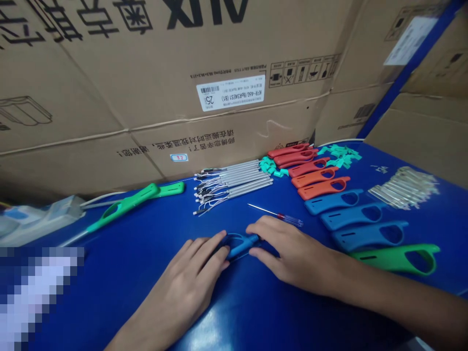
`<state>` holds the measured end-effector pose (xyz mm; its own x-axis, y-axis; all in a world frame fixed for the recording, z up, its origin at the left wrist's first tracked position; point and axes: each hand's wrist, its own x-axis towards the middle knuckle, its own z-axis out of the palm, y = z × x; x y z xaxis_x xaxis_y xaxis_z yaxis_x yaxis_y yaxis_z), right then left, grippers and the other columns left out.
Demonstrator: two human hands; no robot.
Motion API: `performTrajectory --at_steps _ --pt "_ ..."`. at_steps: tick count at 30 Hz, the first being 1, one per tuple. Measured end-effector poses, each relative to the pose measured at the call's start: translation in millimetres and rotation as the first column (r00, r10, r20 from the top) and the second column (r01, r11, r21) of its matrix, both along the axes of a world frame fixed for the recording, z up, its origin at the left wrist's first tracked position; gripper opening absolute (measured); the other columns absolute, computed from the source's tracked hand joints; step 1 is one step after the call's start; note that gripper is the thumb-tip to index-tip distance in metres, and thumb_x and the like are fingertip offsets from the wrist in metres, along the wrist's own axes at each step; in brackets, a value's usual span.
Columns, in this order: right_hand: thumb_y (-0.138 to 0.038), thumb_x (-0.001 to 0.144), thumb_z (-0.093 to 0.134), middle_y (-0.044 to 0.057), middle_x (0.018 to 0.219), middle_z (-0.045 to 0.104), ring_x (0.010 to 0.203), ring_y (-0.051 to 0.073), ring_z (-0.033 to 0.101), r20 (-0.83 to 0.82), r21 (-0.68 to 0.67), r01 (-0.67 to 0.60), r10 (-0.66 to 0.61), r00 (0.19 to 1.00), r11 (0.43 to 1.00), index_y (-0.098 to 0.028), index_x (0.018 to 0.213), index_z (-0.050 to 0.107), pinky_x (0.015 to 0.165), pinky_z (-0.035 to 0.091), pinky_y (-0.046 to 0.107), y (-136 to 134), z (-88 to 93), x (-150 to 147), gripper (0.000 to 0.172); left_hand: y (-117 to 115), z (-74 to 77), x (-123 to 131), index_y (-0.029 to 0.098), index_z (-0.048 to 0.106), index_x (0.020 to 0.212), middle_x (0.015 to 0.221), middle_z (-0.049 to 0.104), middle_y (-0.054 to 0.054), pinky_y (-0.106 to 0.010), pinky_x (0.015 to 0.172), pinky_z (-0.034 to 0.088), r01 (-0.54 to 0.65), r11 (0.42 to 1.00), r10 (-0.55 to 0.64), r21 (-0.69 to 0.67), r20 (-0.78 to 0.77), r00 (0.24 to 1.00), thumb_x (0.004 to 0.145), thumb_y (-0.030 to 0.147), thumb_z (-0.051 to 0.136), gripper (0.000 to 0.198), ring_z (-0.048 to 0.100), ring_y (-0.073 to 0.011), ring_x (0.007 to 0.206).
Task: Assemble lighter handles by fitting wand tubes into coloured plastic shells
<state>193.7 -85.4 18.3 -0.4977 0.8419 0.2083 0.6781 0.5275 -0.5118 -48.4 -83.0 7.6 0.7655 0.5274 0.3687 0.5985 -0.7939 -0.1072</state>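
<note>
A blue plastic lighter casing with an oval opening is between my hands, low over the blue table. My left hand grips its left part, thumb on the near side and fingers on the far side. At the right end, my right hand pinches the casing between thumb and fingers. The fingers cover both ends of it. Just beyond my right hand lies a screwdriver with a clear handle, its tip pointing left. Past it rest several metal lighter tubes with thin wires at their left ends.
Red casings, blue casings and a green casing line the right. Teal pieces and metal parts lie beyond. A green lighter and power strip are left. A cardboard box walls the back.
</note>
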Motion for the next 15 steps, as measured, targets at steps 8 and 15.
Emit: performTrajectory --at_steps 8,15 --pt "-0.017 0.092 0.056 0.006 0.103 0.062 0.097 0.021 0.057 0.108 -0.086 -0.062 0.071 0.992 0.994 -0.016 0.103 0.064 0.088 0.045 0.036 8.2 8.2 7.1 0.013 -0.3 -3.7 -0.7 0.015 0.059 0.119 0.129 0.061 -0.018 -0.054 0.084 0.057 -0.001 0.999 0.003 -0.042 0.039 0.999 0.097 0.03 0.049 0.027 0.067 -0.0313 0.103" --pt "-0.019 0.093 0.055 0.007 0.101 0.062 0.096 0.021 0.057 0.163 -0.107 -0.071 0.088 0.983 0.992 -0.016 0.103 0.066 0.094 0.043 0.038 8.2 6.2 7.4 0.015 5.0 2.3 -2.6 0.021 0.051 0.127 0.117 0.065 -0.011 -0.056 0.087 0.054 -0.043 0.977 0.054 -0.209 0.047 0.997 0.094 0.035 0.055 0.036 0.065 -0.0286 0.1"
